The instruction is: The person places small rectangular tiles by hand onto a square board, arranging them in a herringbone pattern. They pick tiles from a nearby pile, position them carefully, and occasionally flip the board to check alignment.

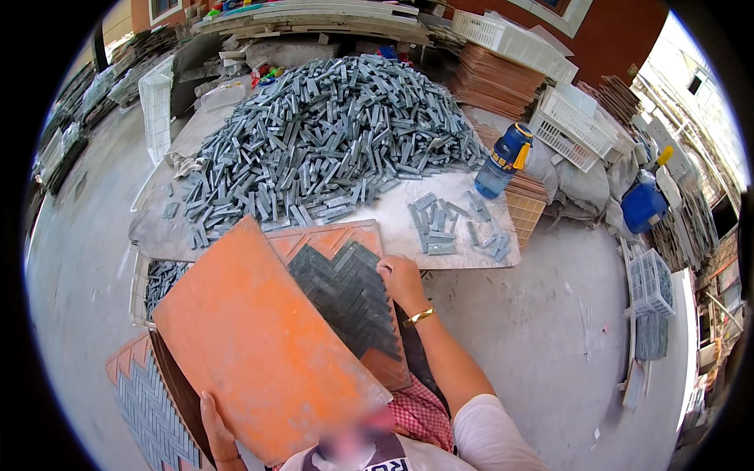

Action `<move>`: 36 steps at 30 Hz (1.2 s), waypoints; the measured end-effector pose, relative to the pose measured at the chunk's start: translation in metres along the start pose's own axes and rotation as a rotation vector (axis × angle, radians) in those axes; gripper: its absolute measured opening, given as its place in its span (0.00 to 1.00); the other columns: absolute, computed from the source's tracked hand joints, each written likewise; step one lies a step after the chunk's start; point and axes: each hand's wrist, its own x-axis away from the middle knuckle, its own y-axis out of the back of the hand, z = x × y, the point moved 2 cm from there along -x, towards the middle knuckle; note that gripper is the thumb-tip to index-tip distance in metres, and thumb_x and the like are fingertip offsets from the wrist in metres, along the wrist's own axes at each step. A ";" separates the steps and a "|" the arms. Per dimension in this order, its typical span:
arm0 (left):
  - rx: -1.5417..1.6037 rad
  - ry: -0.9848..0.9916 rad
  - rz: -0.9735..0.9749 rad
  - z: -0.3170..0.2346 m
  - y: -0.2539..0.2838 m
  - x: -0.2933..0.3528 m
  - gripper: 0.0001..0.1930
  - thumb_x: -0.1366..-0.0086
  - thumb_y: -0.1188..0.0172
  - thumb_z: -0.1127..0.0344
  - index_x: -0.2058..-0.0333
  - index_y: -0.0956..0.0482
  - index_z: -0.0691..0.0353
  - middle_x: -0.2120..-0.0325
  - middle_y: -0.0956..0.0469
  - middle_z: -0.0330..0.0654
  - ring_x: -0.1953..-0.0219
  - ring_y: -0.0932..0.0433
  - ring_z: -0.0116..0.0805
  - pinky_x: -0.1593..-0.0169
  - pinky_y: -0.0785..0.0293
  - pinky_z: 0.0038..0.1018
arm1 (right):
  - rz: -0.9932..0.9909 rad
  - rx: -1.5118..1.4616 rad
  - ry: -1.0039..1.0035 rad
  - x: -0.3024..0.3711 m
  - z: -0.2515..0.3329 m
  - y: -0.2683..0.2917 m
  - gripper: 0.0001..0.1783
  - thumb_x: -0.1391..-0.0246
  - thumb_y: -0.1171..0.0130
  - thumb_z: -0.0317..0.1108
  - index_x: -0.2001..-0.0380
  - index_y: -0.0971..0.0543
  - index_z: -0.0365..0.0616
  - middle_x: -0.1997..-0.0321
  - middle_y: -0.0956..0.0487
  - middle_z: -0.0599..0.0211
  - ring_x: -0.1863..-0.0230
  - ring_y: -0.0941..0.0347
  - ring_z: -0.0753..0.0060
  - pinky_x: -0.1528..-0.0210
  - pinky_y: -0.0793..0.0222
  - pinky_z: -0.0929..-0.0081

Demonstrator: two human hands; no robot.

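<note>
A flat orange board is tilted in front of me, and my left hand grips its lower left edge. Behind it, partly covered, rests an orange tray with a toothed border. Dark grey stone strips lie in it in a herringbone pattern. At the tray's right side my right hand, with a gold bracelet on the wrist, has its fingers curled closed at the edge of the strips. What is between those fingertips is too small to tell.
A large heap of loose grey strips covers the table. A blue bottle stands right of it, near a few scattered strips. Another herringbone-filled tray is at lower left. White crates and stacked orange boards stand behind.
</note>
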 end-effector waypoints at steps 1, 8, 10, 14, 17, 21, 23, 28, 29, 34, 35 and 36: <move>0.005 0.004 -0.001 0.001 0.000 0.000 0.28 0.34 0.53 0.50 0.44 0.38 0.65 0.49 0.32 0.41 0.50 0.31 0.32 0.47 0.32 0.30 | 0.030 -0.008 0.016 -0.001 -0.001 0.002 0.03 0.59 0.41 0.27 0.79 0.25 0.41 0.78 0.28 0.57 0.72 0.30 0.52 0.68 0.34 0.61; 0.001 0.010 0.006 -0.006 -0.012 0.001 0.31 0.37 0.48 0.49 0.44 0.40 0.68 0.49 0.33 0.44 0.49 0.32 0.35 0.47 0.34 0.30 | 0.043 -0.024 -0.042 -0.027 0.000 0.023 0.05 0.57 0.42 0.30 0.79 0.24 0.39 0.82 0.25 0.57 0.77 0.29 0.53 0.70 0.33 0.61; -0.003 0.008 0.010 -0.002 -0.004 -0.002 0.31 0.37 0.48 0.49 0.44 0.40 0.68 0.49 0.33 0.44 0.49 0.32 0.35 0.47 0.33 0.30 | 0.104 -0.099 -0.041 -0.022 0.000 0.010 0.05 0.57 0.41 0.30 0.78 0.25 0.39 0.81 0.26 0.58 0.76 0.29 0.54 0.69 0.33 0.63; 0.018 0.015 0.025 -0.003 0.000 -0.003 0.31 0.37 0.48 0.49 0.44 0.40 0.67 0.49 0.32 0.44 0.49 0.31 0.34 0.48 0.31 0.30 | 0.191 -0.106 -0.052 -0.017 0.004 0.006 0.07 0.57 0.39 0.30 0.77 0.26 0.39 0.80 0.26 0.59 0.76 0.30 0.59 0.70 0.34 0.68; 0.009 0.017 0.050 -0.010 -0.009 0.000 0.30 0.37 0.48 0.49 0.45 0.38 0.66 0.51 0.31 0.43 0.50 0.30 0.33 0.50 0.30 0.29 | 0.285 -0.253 -0.189 -0.003 0.025 0.021 0.12 0.48 0.41 0.36 0.70 0.24 0.36 0.75 0.24 0.66 0.76 0.30 0.81 0.72 0.35 0.81; -0.079 0.012 0.160 -0.028 -0.037 -0.011 0.28 0.37 0.48 0.49 0.48 0.35 0.67 0.54 0.28 0.41 0.54 0.27 0.31 0.52 0.29 0.28 | 0.511 -0.632 -0.057 0.070 0.079 0.014 0.20 0.41 0.51 0.43 0.56 0.31 0.36 0.70 0.25 0.64 0.70 0.31 0.78 0.67 0.33 0.79; -0.134 0.027 0.232 -0.035 -0.048 -0.021 0.26 0.37 0.47 0.51 0.50 0.33 0.68 0.56 0.26 0.40 0.56 0.26 0.30 0.53 0.29 0.26 | 0.418 -0.457 -0.254 0.097 0.107 0.021 0.18 0.42 0.49 0.43 0.69 0.33 0.35 0.80 0.35 0.46 0.80 0.36 0.58 0.77 0.43 0.66; -0.327 -0.073 0.202 -0.043 -0.096 -0.042 0.19 0.37 0.47 0.57 0.58 0.30 0.71 0.64 0.25 0.40 0.64 0.27 0.26 0.61 0.30 0.24 | 0.209 -0.255 -0.259 0.108 0.083 0.028 0.18 0.42 0.50 0.40 0.77 0.38 0.37 0.82 0.35 0.46 0.81 0.36 0.46 0.79 0.43 0.63; -0.395 -0.083 0.207 -0.037 -0.097 -0.052 0.17 0.37 0.47 0.59 0.60 0.29 0.71 0.67 0.26 0.39 0.66 0.28 0.25 0.63 0.30 0.24 | 0.211 -0.241 -0.285 0.107 0.080 0.031 0.18 0.42 0.51 0.40 0.77 0.37 0.37 0.82 0.35 0.45 0.80 0.35 0.45 0.79 0.43 0.62; -0.715 -0.182 0.156 -0.018 -0.120 -0.076 0.12 0.38 0.47 0.63 0.74 0.31 0.67 0.78 0.33 0.35 0.76 0.36 0.23 0.74 0.36 0.26 | 0.174 -0.168 -0.334 0.105 0.063 0.039 0.18 0.43 0.51 0.40 0.78 0.37 0.36 0.80 0.33 0.42 0.76 0.33 0.38 0.76 0.41 0.57; -0.854 -0.323 0.147 -0.014 -0.122 -0.084 0.14 0.39 0.46 0.62 0.76 0.32 0.68 0.81 0.32 0.39 0.78 0.34 0.26 0.74 0.36 0.29 | 0.145 -0.174 -0.328 0.105 0.056 0.037 0.18 0.43 0.51 0.39 0.79 0.38 0.36 0.81 0.35 0.43 0.78 0.36 0.42 0.77 0.41 0.59; -0.904 -0.333 0.145 -0.011 -0.123 -0.088 0.15 0.39 0.46 0.61 0.76 0.32 0.69 0.82 0.31 0.42 0.78 0.33 0.29 0.74 0.36 0.30 | 0.117 -0.182 -0.321 0.105 0.050 0.034 0.18 0.44 0.50 0.39 0.79 0.38 0.36 0.81 0.36 0.45 0.80 0.40 0.46 0.77 0.42 0.61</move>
